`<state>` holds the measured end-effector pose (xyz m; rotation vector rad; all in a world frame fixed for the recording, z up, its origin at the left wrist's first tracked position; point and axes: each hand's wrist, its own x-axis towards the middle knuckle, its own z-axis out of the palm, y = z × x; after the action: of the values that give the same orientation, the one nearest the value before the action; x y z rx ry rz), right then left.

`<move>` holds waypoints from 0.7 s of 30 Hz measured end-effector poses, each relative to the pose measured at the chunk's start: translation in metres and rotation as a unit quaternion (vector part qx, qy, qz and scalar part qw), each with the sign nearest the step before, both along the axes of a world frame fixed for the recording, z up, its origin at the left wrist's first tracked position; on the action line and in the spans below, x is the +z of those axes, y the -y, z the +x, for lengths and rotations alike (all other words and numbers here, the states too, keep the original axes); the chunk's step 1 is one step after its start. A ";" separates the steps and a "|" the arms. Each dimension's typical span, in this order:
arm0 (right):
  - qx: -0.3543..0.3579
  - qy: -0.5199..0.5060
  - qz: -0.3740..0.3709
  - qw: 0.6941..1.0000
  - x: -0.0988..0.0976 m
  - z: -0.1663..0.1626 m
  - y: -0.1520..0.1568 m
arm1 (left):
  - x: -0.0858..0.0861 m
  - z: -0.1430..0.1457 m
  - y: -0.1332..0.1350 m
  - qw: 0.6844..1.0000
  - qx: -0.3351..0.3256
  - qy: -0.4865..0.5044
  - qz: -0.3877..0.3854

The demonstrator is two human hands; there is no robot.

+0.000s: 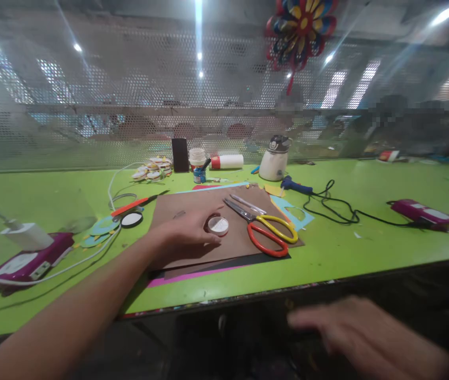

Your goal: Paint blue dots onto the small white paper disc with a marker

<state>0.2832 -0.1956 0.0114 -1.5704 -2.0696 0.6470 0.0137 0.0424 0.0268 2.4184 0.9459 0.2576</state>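
My left hand (187, 229) rests over the brown sheet of paper (192, 203), thumb and fingers curled around a small round lid-like piece (219, 226) with a pale face. Just right of it lie scissors (269, 227) with one red and one yellow handle, blades angled toward the back left. A slim silvery pen-like stick (246, 203) lies behind the scissors' blades. Below the table's front edge, my right hand (351, 324) is smeared by motion. No object shows in it, and its finger positions are unclear.
Left are an orange-handled knife (131, 206), a round black-rimmed disc (132, 219) and a purple power strip (30, 261). A blue glue gun (297, 186) with a black cord lies right. A phone (180, 155), jars and a white bottle (274, 161) stand behind.
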 end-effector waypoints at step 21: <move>-0.155 -0.035 0.130 0.979 -0.005 0.030 -0.273 | -0.004 0.001 -0.003 0.995 0.011 0.070 -0.068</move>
<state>0.3130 0.0770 0.0065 -1.6411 -1.7264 0.2991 0.0144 0.0454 0.0227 2.2354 0.8977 0.3531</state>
